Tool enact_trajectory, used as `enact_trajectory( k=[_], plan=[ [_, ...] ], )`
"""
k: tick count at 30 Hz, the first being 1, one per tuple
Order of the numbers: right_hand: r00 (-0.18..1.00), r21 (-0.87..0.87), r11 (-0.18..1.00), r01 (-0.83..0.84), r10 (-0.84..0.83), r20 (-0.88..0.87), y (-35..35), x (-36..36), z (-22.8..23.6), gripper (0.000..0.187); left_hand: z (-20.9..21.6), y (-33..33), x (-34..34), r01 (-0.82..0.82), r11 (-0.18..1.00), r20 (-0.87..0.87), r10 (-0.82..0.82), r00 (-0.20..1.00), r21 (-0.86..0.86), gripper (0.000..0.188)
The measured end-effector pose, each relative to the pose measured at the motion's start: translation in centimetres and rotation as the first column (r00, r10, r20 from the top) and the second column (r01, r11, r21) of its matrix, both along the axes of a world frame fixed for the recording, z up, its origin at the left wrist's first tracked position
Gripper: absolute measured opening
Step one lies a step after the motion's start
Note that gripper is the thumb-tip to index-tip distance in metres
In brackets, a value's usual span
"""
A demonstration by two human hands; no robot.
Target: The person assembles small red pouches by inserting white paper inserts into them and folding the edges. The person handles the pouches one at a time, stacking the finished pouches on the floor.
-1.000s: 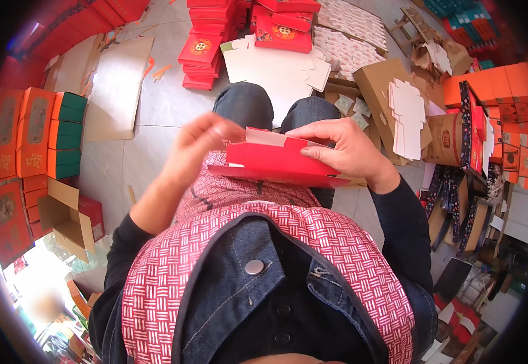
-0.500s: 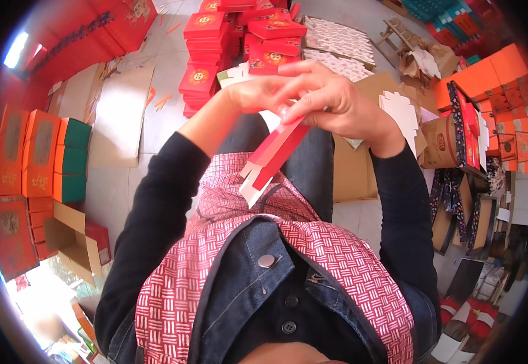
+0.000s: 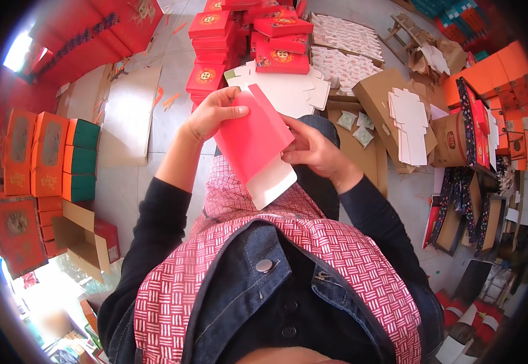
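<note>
I hold a partly folded red cardboard box [image 3: 253,138] with a white inner flap in front of my chest, tilted on end. My left hand [image 3: 210,114] grips its upper left edge. My right hand [image 3: 312,147] holds its right side from behind, fingers partly hidden by the card. Below the box lie my lap and a red-and-white woven apron over a denim jacket.
Stacks of finished red boxes [image 3: 215,36] stand on the floor ahead, with flat white die-cut blanks [image 3: 288,91] beside them. A brown carton with white inserts [image 3: 397,115] is at right. Orange and green boxes [image 3: 51,158] line the left, orange ones [image 3: 494,73] the right.
The box was held flat and low over my lap, then lifted up in front of me and turned on end. Both hands kept hold of it throughout.
</note>
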State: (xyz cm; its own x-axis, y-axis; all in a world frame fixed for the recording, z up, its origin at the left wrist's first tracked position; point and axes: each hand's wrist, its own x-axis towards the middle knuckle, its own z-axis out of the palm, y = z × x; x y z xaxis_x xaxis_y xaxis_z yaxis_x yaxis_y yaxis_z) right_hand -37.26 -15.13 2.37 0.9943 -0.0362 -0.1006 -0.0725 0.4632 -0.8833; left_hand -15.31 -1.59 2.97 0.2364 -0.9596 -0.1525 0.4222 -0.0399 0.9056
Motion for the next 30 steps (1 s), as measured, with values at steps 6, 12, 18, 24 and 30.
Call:
enact_trajectory(
  k=[6, 12, 18, 24, 30],
  plan=[
    [0.997, -0.277, 0.958, -0.072, 0.064, -0.036, -3.7, 2.2, 2.8, 0.068, 0.9, -0.2, -0.8, -0.120, 0.989, 0.110, 0.129, 0.986, -0.090, 0.014],
    [0.981, 0.011, 0.994, -0.106, 0.106, -0.164, -6.7, 4.2, 0.7, 0.044, 3.3, 0.6, -3.8, -0.170, 0.955, 0.157, 0.211, 0.965, -0.242, 0.025],
    [0.927, -0.061, 0.985, -0.162, 0.130, -0.352, -5.1, 3.0, 0.0, 0.054, 2.4, 4.0, -6.5, -0.205, 0.971, 0.290, 0.234, 0.928, -0.125, 0.055],
    [0.907, -0.172, 0.958, -0.228, 0.145, -0.396, -5.0, 5.0, -1.4, 0.048, 1.3, 5.1, -5.7, -0.149, 0.989, 0.403, 0.127, 0.906, 0.023, 0.041],
    [0.892, -0.247, 0.884, -0.398, 0.310, -0.328, -2.4, 7.9, 0.1, 0.037, -0.6, 7.2, -5.7, -0.278, 0.959, 0.355, 0.241, 0.903, 0.057, 0.033]
  ],
)
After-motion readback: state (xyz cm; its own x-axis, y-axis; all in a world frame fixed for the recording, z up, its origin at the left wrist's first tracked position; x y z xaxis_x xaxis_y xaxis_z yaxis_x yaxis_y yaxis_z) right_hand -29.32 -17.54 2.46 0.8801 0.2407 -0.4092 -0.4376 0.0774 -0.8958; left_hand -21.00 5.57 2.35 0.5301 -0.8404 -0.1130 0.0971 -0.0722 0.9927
